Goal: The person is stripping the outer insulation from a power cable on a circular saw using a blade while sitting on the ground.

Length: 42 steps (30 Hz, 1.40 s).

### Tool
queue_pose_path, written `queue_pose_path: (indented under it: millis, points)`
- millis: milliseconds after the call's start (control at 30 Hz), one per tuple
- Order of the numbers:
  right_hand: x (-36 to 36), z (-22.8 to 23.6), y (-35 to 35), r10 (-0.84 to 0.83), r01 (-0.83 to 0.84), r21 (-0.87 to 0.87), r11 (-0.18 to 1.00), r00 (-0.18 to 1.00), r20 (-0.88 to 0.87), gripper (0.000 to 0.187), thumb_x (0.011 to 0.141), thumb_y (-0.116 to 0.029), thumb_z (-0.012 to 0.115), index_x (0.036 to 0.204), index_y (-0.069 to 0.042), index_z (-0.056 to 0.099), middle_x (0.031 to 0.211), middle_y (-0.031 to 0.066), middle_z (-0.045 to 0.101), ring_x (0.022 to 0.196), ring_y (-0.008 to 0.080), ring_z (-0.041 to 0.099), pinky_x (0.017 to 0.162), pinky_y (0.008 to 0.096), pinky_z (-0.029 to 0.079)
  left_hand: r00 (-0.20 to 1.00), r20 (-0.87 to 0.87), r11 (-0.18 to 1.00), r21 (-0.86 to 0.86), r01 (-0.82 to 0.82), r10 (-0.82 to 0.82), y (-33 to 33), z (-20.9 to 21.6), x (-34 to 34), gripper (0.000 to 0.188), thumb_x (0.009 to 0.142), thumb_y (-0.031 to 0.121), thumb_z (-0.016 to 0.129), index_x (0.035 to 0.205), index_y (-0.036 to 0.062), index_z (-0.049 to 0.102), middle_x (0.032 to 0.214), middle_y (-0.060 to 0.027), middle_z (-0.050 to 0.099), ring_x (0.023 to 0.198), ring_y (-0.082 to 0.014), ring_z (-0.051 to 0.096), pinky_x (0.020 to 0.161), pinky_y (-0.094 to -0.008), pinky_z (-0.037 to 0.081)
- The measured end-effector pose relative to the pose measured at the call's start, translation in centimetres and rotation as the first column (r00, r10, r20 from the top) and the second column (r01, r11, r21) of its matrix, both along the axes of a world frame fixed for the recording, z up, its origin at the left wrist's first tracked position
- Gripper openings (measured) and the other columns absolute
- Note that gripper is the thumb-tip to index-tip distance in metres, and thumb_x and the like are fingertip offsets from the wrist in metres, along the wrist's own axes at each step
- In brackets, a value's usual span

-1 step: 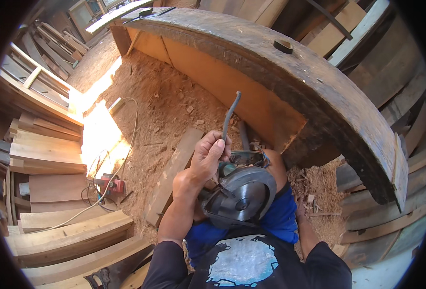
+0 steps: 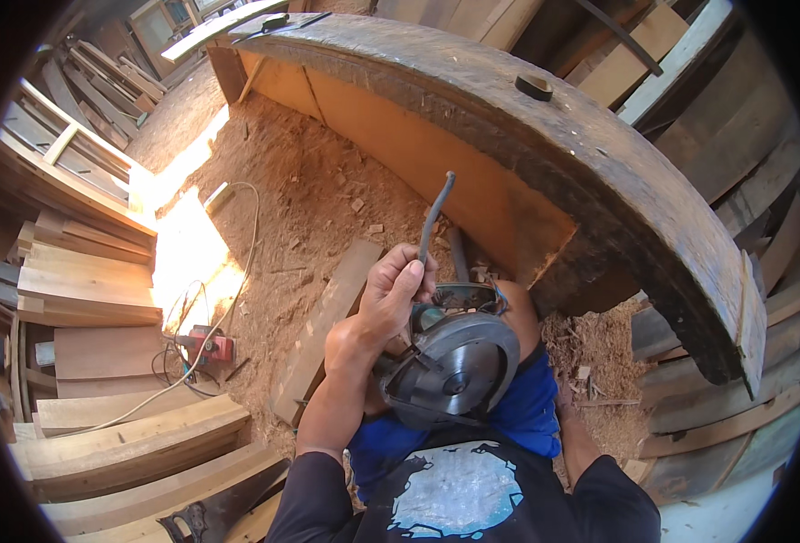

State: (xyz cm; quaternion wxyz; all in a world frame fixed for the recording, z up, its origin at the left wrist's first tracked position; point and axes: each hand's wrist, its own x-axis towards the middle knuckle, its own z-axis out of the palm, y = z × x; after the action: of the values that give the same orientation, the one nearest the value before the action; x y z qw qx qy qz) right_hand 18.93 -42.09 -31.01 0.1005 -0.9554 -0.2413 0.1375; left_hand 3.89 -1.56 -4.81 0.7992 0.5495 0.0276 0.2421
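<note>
A circular saw (image 2: pixel 459 366) rests on my lap between my thighs, its round toothed blade facing up. Just above the saw, my left hand (image 2: pixel 402 282) is closed with thumb and fingers pinching a thin grey rod-like piece (image 2: pixel 433 214). That piece stands up out of my fist and bends slightly at its tip; whether it is stiff or a length of cable I cannot make out. Down beside my right thigh hangs my right hand (image 2: pixel 564 398), mostly hidden behind the leg and in shadow, so its fingers do not show.
A long thick-topped workbench (image 2: pixel 472 81) curves across ahead and to the right, bearing a dark tape roll (image 2: pixel 534 87). Stacked boards (image 2: pixel 92 281) line the left. A red power tool (image 2: pixel 210 347) with a cord lies on the sawdust floor, near a loose plank (image 2: pixel 323 335). A handsaw (image 2: pixel 210 516) lies lower left.
</note>
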Motion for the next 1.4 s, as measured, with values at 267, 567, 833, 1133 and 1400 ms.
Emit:
queue_pose_path:
  millis: [267, 567, 833, 1133, 1400]
  points:
    - [-0.2, 9.4, 0.3, -0.313, 0.310, -0.044, 0.950, 0.944, -0.099, 0.059, 0.088, -0.021, 0.065, 0.140, 0.002, 0.048, 0.105, 0.0329, 0.067, 0.101, 0.0534, 0.062, 0.089, 0.0535, 0.051, 0.998, -0.012, 0.996, 0.066, -0.056, 0.056, -0.4, -0.3, -0.4, 0.021, 0.108, 0.021, 0.048, 0.108, 0.0048, 0.061, 0.084, 0.0001, 0.061, 0.075, -0.0064, 0.055, 0.069, -0.0230, 0.047]
    - [-4.2, 29.6, 8.8, 0.401, 0.479, 0.765, 0.431, 0.658, -0.638, 0.063, 0.100, -0.008, 0.054, 0.158, -0.004, 0.031, 0.094, 0.0096, 0.066, 0.065, 0.0083, 0.062, 0.061, 0.0224, 0.052, 0.996, 0.052, 0.986, 0.146, -0.081, 0.074, -0.8, -0.3, -0.2, 0.023, 0.109, 0.024, 0.046, 0.103, 0.0050, 0.057, 0.076, 0.0014, 0.055, 0.069, -0.0053, 0.049, 0.064, -0.0220, 0.043]
    - [-5.3, 32.4, 18.6, 0.647, 0.203, 0.859, 0.469, 0.583, -0.491, 0.059, 0.103, -0.006, 0.052, 0.158, -0.005, 0.033, 0.103, 0.0038, 0.062, 0.075, 0.0070, 0.057, 0.071, 0.0238, 0.052, 0.990, -0.034, 0.936, 0.331, -0.120, 0.138, -1.5, 0.6, -0.5, 0.018, 0.108, 0.018, 0.049, 0.102, 0.0038, 0.059, 0.077, 0.0020, 0.055, 0.070, -0.0050, 0.049, 0.064, -0.0220, 0.044]
    - [-7.1, 32.7, 20.3, 0.627, 0.110, 0.847, 0.519, 0.624, -0.466, 0.054, 0.100, -0.004, 0.059, 0.152, -0.002, 0.044, 0.097, 0.0023, 0.064, 0.070, 0.0072, 0.059, 0.065, 0.0222, 0.050, 0.995, 0.016, 0.952, 0.289, -0.101, 0.100, -1.2, 0.0, -0.6, 0.020, 0.107, 0.015, 0.050, 0.114, 0.0011, 0.062, 0.087, 0.0001, 0.062, 0.081, -0.0050, 0.057, 0.072, -0.0231, 0.051]
    - [-7.3, 32.2, 20.7, 0.625, 0.055, 0.869, 0.492, 0.672, -0.397, 0.053, 0.101, -0.006, 0.060, 0.152, -0.004, 0.045, 0.092, 0.0009, 0.061, 0.068, 0.0069, 0.057, 0.064, 0.0223, 0.050, 0.994, 0.025, 0.948, 0.300, -0.105, 0.103, -1.0, -0.2, -0.7, 0.019, 0.108, 0.015, 0.049, 0.113, 0.0004, 0.062, 0.089, -0.0001, 0.062, 0.080, -0.0049, 0.058, 0.073, -0.0237, 0.053]
